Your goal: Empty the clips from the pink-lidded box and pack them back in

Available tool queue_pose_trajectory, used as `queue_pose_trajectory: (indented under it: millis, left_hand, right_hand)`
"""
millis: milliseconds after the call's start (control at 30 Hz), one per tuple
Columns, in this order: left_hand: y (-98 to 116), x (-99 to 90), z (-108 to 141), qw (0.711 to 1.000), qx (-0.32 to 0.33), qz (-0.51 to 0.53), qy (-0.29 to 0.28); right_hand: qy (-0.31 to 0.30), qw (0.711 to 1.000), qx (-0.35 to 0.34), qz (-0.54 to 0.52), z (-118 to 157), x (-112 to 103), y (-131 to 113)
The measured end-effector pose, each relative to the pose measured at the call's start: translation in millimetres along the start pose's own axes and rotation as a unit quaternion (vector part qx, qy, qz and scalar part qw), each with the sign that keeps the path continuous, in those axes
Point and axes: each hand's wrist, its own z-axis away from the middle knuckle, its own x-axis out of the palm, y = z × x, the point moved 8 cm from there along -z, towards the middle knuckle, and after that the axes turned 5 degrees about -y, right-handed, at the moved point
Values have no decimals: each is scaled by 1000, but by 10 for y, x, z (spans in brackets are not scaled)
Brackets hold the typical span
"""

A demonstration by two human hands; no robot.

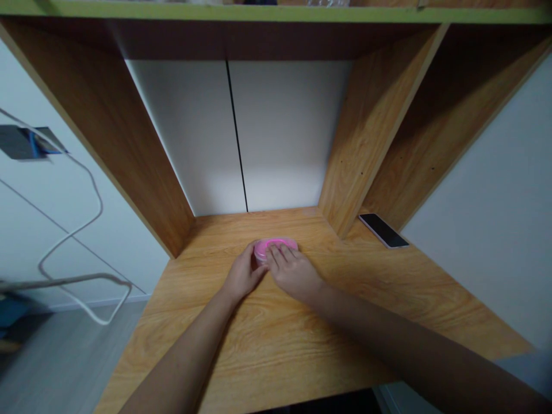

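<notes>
Two bare hands [267, 271] meet on a rounded container with a pink lid and clear-looking sides [261, 249], just below the centre of the frame.
From the lower edge, the bare forearms [185, 351] reach over a wood-grain desk [254, 345] to the container, which stands on it. The left hand [241, 274] curves around the container's left side, thumb along the near side, gripping it; its fingertips are partly hidden. The right hand [292, 271] lays its fingers over the lid, close together with slight gaps; its thumb is hidden, so whether it pinches cannot be told. Right of centre, a flat phone with a black screen [383, 230] lies on the desk, well apart from the hands. Behind, a white panel with a dark vertical seam [284, 132] fills the upper middle, beneath a green-edged shelf [276, 12].
</notes>
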Motion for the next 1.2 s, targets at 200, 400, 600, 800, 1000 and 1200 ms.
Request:
queue_pose_trajectory:
  millis: [200,400,600,800,1000,1200]
  left_hand:
    - [-39,14,-8,1000,-13,13,4]
    - [-141,32,0,1000,-31,-5,0]
    - [-271,42,15,998,-45,-29,14]
    - [-283,50,18,999,-44,-27,12]
    - [-289,62,16,999,-53,-2,5]
    - [-219,70,16,999,-42,35,3]
  right_hand:
    - [94,987,-46,-119,169,-74,305]
    - [126,977,13,-173,87,-96,669]
    - [99,965,103,-220,-46,98,973]
    - [108,936,132,-309,-18,190,1021]
    - [100,895,162,-404,100,398,1026]
    - [51,868,176,-462,231,774,1015]
